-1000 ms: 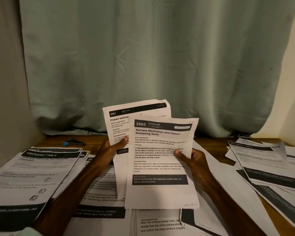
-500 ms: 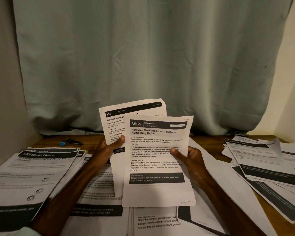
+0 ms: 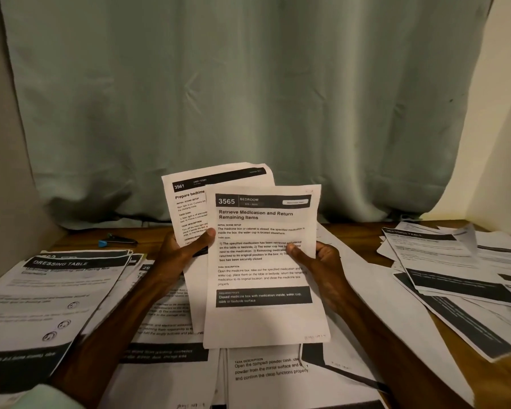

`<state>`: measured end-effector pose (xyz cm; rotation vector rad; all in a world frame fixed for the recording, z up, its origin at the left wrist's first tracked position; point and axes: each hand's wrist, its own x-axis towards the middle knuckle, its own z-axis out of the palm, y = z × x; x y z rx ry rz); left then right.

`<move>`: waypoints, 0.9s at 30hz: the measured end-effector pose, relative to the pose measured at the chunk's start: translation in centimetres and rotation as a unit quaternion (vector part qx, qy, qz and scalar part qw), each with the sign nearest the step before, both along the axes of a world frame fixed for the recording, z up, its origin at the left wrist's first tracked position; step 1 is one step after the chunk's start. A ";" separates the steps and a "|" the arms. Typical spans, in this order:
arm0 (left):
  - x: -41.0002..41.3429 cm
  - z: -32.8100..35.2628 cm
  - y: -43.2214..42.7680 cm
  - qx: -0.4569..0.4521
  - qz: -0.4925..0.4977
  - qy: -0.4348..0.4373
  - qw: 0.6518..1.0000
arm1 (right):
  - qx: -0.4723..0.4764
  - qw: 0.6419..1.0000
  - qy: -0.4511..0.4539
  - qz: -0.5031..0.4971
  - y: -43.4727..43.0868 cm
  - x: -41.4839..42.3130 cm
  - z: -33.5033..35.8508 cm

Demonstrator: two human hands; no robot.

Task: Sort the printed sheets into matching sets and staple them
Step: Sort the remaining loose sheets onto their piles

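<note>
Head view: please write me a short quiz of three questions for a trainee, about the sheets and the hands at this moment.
1. True or false: sheet 3565 is in front of sheet 3561 and hides part of it.
2. Which sheet does the right hand pinch? A) 3561 B) 3565 C) none
3. Fill in: the pile to the left of the left hand is headed "DRESSING ___".

Key: 1 true; 2 B; 3 TABLE.
</note>
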<state>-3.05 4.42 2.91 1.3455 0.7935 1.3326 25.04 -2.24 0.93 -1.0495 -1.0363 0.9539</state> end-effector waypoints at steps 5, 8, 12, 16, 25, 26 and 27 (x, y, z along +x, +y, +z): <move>-0.3 -0.3 0.5 -0.022 0.034 0.031 0.999 | 0.006 1.000 -0.025 -0.008 0.0 -0.6 -0.1; -0.5 -0.4 0.6 -0.022 0.036 0.042 0.998 | 0.022 0.998 -0.055 0.012 -0.2 -1.2 0.0; -0.7 -0.7 0.9 -0.032 0.041 0.054 0.997 | 0.032 0.996 -0.079 0.037 -0.2 -2.2 -0.2; -1.0 -0.7 1.1 -0.035 0.037 0.062 0.997 | 0.021 0.996 -0.075 0.045 0.2 -2.5 -0.4; -0.8 0.9 0.0 -0.028 0.013 0.072 0.997 | 0.038 0.994 -0.086 0.055 0.8 -2.7 2.0; -1.1 1.2 -0.1 -0.022 0.017 0.080 0.996 | 0.029 0.995 -0.081 0.052 1.1 -2.8 2.3; -1.3 1.5 -0.2 -0.021 0.021 0.089 0.996 | 0.017 0.996 -0.082 0.045 1.3 -2.9 2.8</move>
